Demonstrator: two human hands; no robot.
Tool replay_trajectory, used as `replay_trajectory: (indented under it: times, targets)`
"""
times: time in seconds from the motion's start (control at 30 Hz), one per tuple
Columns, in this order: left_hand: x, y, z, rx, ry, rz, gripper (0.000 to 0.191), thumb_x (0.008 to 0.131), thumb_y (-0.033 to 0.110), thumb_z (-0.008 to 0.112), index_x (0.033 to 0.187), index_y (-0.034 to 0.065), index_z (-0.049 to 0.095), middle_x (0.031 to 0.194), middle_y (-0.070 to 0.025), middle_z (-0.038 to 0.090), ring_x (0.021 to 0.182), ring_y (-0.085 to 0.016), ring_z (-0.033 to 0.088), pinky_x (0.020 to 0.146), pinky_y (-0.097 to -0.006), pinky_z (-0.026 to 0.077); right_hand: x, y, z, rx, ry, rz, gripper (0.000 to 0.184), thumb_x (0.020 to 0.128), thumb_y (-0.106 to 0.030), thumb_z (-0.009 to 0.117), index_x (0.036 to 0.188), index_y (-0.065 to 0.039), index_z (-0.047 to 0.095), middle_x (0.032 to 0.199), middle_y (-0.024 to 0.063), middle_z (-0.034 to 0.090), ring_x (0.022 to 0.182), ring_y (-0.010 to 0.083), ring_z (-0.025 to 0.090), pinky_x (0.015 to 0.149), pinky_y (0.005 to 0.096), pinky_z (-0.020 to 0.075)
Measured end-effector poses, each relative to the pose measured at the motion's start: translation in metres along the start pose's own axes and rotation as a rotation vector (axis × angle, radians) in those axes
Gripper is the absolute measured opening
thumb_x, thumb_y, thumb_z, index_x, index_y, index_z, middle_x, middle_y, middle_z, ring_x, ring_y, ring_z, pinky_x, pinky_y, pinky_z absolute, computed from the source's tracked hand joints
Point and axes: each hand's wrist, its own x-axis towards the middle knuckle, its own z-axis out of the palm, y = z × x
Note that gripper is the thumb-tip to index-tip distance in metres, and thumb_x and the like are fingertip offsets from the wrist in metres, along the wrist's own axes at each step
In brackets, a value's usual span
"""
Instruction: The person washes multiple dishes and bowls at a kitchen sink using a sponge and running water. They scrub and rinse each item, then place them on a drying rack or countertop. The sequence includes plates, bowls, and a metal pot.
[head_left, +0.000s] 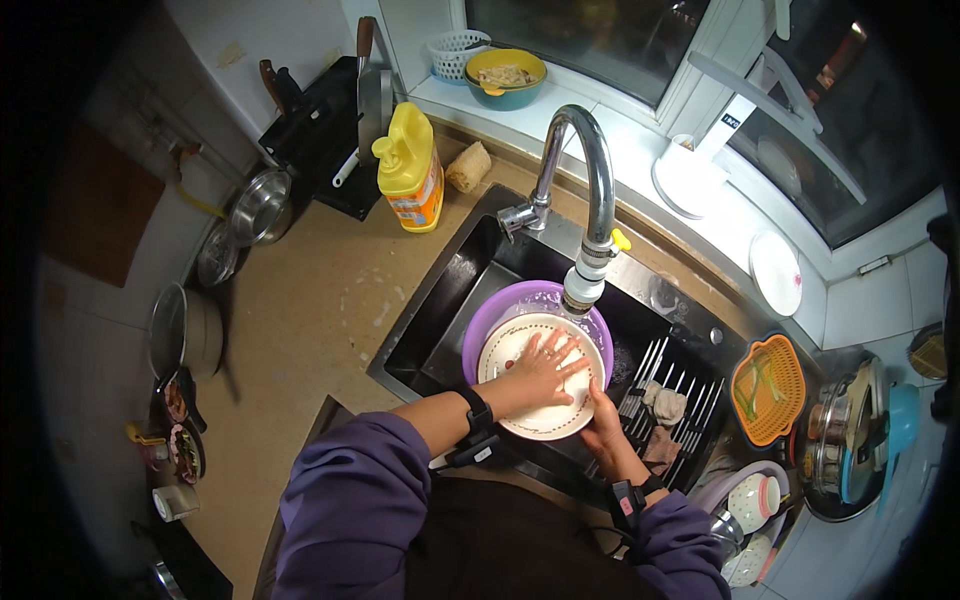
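Observation:
Over the purple basin (474, 330) in the black sink (450, 300), a white plate (525, 420) with a ring of brown marks is held tilted. My right hand (604, 427) grips its lower right rim, thumb on the upper face and fingers underneath. Flat on the plate's face lies my left hand (536, 375), its fingers spread. Water shows in the basin behind the plate. Just above the basin hangs the white nozzle of a chrome faucet (600, 180). Whether water runs from it I cannot tell.
Right of the basin, a metal roll-up rack (697, 409) carries crumpled cloths (667, 405). An orange basket (787, 375) stands beyond it. On the counter's left are a yellow detergent jug (411, 169), a loofah piece (469, 166) and a steel pot (202, 334). Knives stand in a black holder (322, 124).

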Motion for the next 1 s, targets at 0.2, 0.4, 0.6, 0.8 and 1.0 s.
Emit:
replay_trajectory:
  times: [0.2,0.4,0.6,0.8,1.0]
  targets:
    - [0.002,-0.021,-0.012,0.081,0.061,-0.136,0.092,0.066,0.044,0.069,0.140,0.0211,0.020,0.141,-0.0206,0.018,0.131,-0.041,0.009,0.103,-0.0545,0.011,0.005,-0.006,0.001,-0.203,-0.023,-0.004,0.040,0.090,-0.026,0.049,0.121,-0.003,0.043,0.106,0.0128,0.057,0.089,0.0234,0.059,0.080,0.0378,0.0490]
    - [0.020,-0.045,-0.005,-0.041,0.108,-0.296,0.050,0.071,0.042,0.065,0.111,0.0135,0.054,0.102,-0.0150,0.059,0.097,-0.031,0.056,0.079,-0.0426,0.044,0.009,0.000,0.007,-0.257,-0.061,-0.020,0.040,0.086,-0.017,0.053,0.122,-0.004,0.044,0.104,0.0114,0.057,0.088,0.0212,0.058,0.079,0.0347,0.0478]
    - [-0.007,-0.106,0.031,-0.621,0.142,-0.680,0.034,0.082,0.031,0.058,0.098,0.0022,0.061,0.081,-0.0165,0.064,0.080,-0.030,0.062,0.069,-0.0373,0.050,0.026,-0.014,-0.001,-0.111,-0.007,-0.064,0.038,0.084,-0.013,0.055,0.119,-0.002,0.046,0.106,0.0131,0.058,0.090,0.0239,0.059,0.080,0.0366,0.0489]
    - [-0.053,-0.049,0.010,-1.804,-0.014,-0.817,0.039,0.085,0.011,0.048,0.121,-0.0014,0.041,0.111,-0.0163,0.054,0.092,-0.028,0.059,0.065,-0.0402,0.055,0.060,-0.029,0.000,0.151,-0.079,-0.097,0.040,0.083,-0.011,0.056,0.119,0.004,0.044,0.110,0.0179,0.056,0.098,0.0288,0.058,0.086,0.0408,0.0480]
    - [-0.067,-0.031,0.010,-1.588,0.394,-0.914,0.039,0.080,0.004,0.043,0.119,-0.0025,0.041,0.108,-0.0190,0.056,0.089,-0.032,0.061,0.064,-0.0404,0.055,0.100,0.003,0.018,-0.054,0.035,0.019,0.036,0.083,-0.008,0.054,0.117,0.000,0.045,0.109,0.0173,0.057,0.090,0.0311,0.060,0.078,0.0467,0.0506]
